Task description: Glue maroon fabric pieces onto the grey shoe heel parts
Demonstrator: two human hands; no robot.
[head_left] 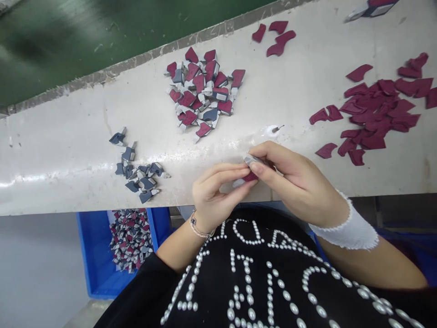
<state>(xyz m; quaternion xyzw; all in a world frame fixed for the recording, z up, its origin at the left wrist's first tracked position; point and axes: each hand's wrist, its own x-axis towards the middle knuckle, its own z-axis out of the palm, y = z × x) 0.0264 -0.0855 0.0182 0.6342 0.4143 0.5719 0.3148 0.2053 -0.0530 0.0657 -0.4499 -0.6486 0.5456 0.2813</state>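
Between my two hands, close to the table's near edge, is a small grey and maroon plastic part (pixel 251 176), mostly covered by fingers. My left hand (pixel 218 191) pinches it from the left with fingertips and thumb. From the right, my right hand (pixel 293 182) grips its upper end between thumb and forefinger. Just beyond the hands a small thin-tipped tool or pin (pixel 277 129) lies on a white glossy patch. To the right spreads a pile of flat maroon pieces (pixel 372 109). Farther off sits a heap of grey parts with maroon faces (pixel 201 91).
Several dark blue and grey parts (pixel 143 177) lie on the white table (pixel 68 150) at left. Below the edge, a blue bin (pixel 97 269) holds many maroon and grey parts. A few maroon pieces (pixel 280 41) and a blade-like tool (pixel 370 9) lie at the far side. Green surface (pixel 102 36) borders the table.
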